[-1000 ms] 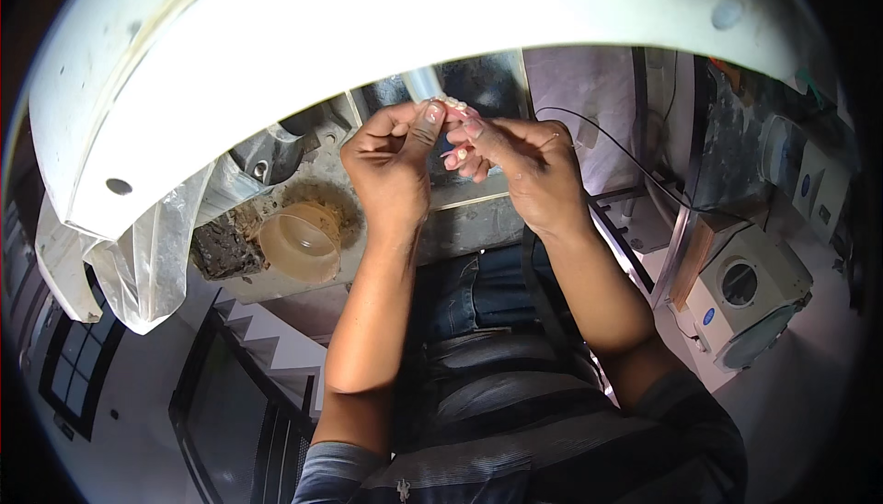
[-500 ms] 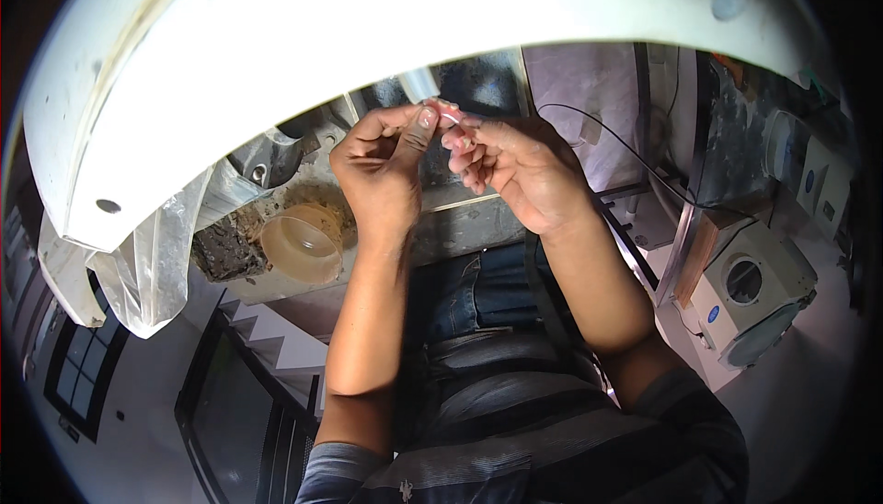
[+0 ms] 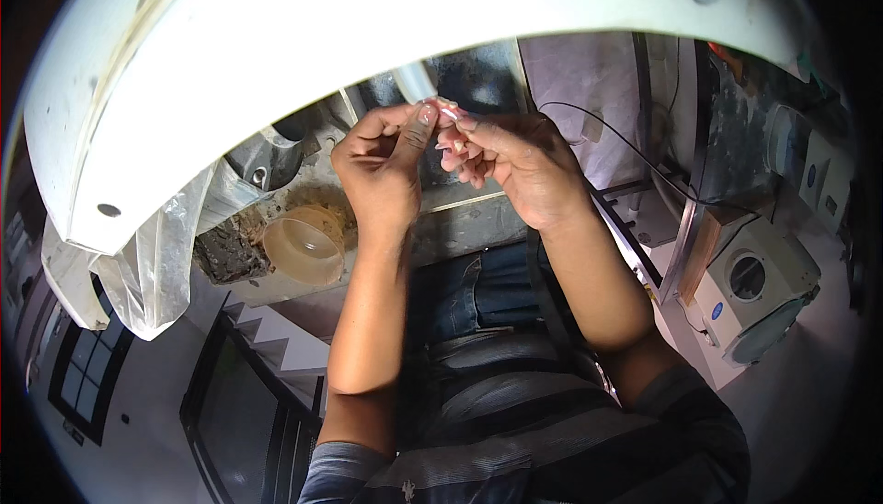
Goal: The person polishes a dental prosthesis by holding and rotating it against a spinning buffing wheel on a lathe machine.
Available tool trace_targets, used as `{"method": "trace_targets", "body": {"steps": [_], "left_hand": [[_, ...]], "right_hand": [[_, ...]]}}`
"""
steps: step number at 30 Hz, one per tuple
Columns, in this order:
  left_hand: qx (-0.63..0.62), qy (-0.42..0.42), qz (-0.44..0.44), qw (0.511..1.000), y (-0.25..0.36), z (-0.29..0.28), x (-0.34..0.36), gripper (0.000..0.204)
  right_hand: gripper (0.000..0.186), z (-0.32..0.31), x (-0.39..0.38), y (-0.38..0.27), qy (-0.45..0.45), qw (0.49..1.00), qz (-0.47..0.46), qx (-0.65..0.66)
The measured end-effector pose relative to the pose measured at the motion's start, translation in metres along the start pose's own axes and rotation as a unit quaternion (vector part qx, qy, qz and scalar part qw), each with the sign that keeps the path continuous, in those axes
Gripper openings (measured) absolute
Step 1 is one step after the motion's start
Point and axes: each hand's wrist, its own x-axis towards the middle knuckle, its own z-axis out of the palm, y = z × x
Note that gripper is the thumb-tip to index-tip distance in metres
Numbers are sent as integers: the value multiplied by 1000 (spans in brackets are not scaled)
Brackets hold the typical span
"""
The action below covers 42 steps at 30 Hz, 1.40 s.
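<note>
Here, pink piece (image 3: pixel 447 109), long axis sloping down toward right hand (image 3: pixel 533 168)

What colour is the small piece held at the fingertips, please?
The small piece is pink with some whitish parts; it shows in the head view.

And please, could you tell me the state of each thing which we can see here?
Small pink piece: held up between both hands
Left hand: pinching its left end
Right hand: thumb at its right end, fingers curled
White hood: brightly lit
Round tub: open-topped, contents unclear
Plastic sheet: hanging, creased
Black cable: slack, curved
</note>
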Motion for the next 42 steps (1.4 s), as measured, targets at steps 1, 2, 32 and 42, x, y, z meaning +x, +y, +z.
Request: {"method": "trace_targets", "body": {"steps": [1, 2, 32, 42], "left_hand": [[0, -1, -1, 1000, 1, 1, 0, 6], [-5, 1, -1, 1000, 4, 3, -2, 6], [20, 9, 23, 999, -1, -10, -4, 13], [23, 19, -9, 1000, -2, -2, 3, 12]], "right_hand": [[32, 0, 0, 0, 1, 1000, -1, 0], [32, -1, 0, 0, -2, 1000, 4, 13], [16, -5, 28, 0, 36, 679, -516, -521], [15, -8, 31, -2, 49, 706, -480, -519]]}}
